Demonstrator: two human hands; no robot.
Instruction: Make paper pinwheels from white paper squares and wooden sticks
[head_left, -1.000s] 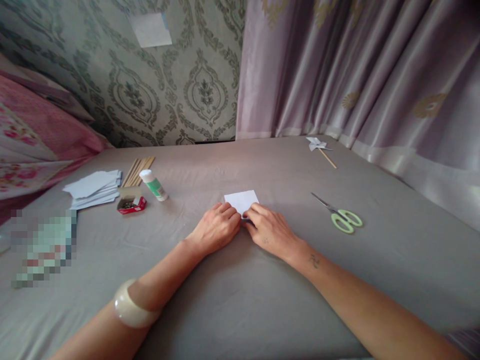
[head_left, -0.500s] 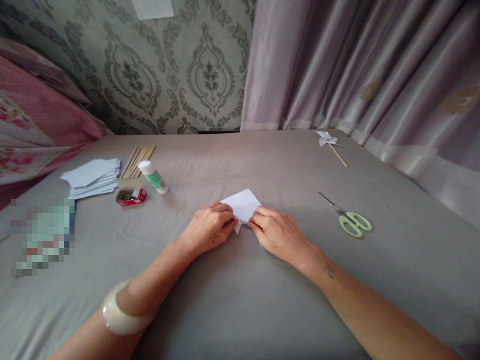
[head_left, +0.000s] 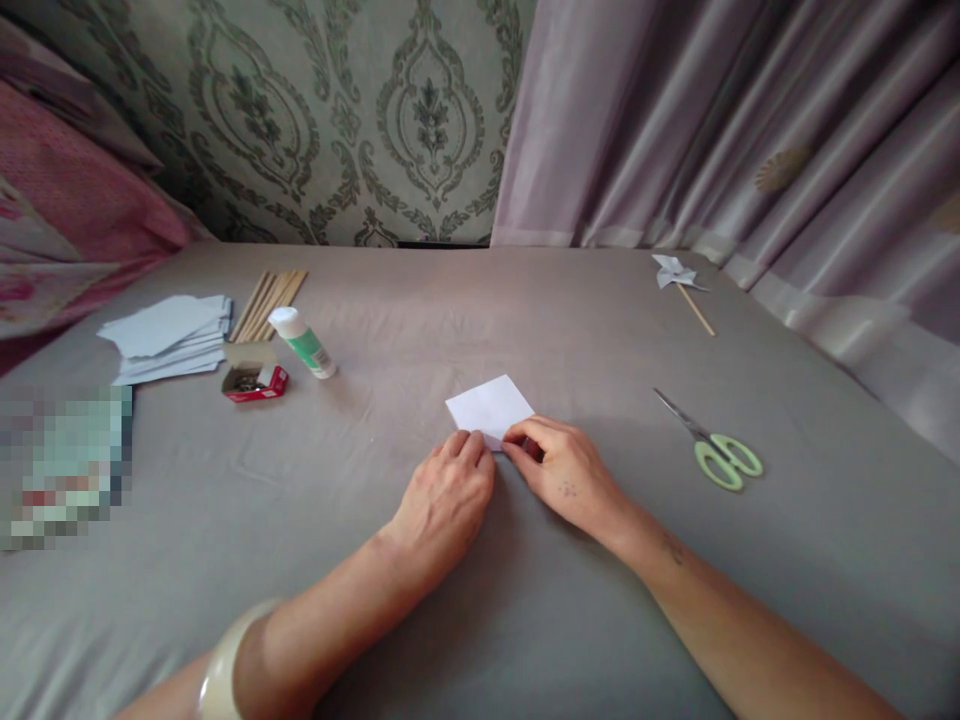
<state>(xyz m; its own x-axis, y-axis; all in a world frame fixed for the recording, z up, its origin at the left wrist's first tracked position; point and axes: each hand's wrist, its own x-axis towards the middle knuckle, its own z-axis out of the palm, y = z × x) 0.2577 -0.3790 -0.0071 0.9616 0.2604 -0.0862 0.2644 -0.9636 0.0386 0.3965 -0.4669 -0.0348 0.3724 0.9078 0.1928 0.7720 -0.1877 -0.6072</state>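
A small white square of paper [head_left: 489, 406] lies on the grey sheet [head_left: 480, 600], turned like a diamond. My left hand [head_left: 448, 500] rests palm down at its near corner, fingers together and pressing on the paper's edge. My right hand [head_left: 562, 475] is beside it on the right, thumb and fingers pinched on the same near corner. The near part of the paper is hidden under both hands.
Green-handled scissors [head_left: 712, 450] lie to the right. A paper pinwheel on a stick [head_left: 679, 280] is at the far right. To the left are a glue bottle [head_left: 301, 342], a small red box [head_left: 253, 380], wooden sticks [head_left: 268, 300] and a stack of white papers [head_left: 169, 335]. Curtains hang behind.
The paper has turned so one corner points away. My left hand has shifted toward me and flattened over the near corner; my right hand stays pinched on it. The view tilted down.
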